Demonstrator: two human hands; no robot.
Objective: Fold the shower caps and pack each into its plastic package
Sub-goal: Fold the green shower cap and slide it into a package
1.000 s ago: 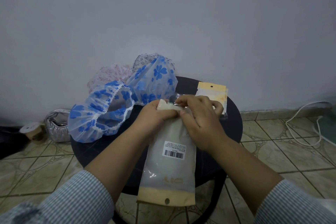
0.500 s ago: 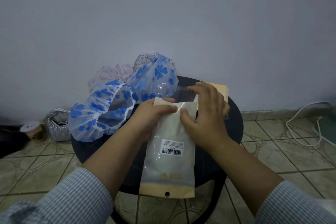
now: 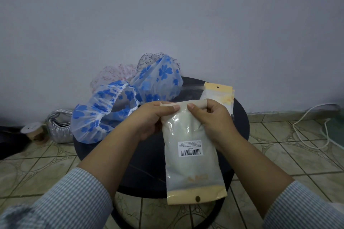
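Note:
A frosted plastic package (image 3: 192, 165) with a barcode label and a tan header strip hangs over the near edge of a round black table (image 3: 240, 128). My left hand (image 3: 154, 119) and my right hand (image 3: 214, 119) both pinch its folded top edge, thumbs side by side. Pale contents fill the package. Behind my left hand lie two clear shower caps with blue flowers (image 3: 104, 113) (image 3: 160, 82), and pink-patterned caps (image 3: 111, 72) behind them. Another package with a tan header (image 3: 219, 93) lies at the table's far right.
The table stands against a grey wall. On the tiled floor to the left are a silver bag (image 3: 59, 126) and a tape roll (image 3: 33, 132). A white cable (image 3: 312, 122) runs over the floor on the right.
My right hand has come back from the far package to the top edge of the held package. The package has shifted right and now hangs further over the table's near edge.

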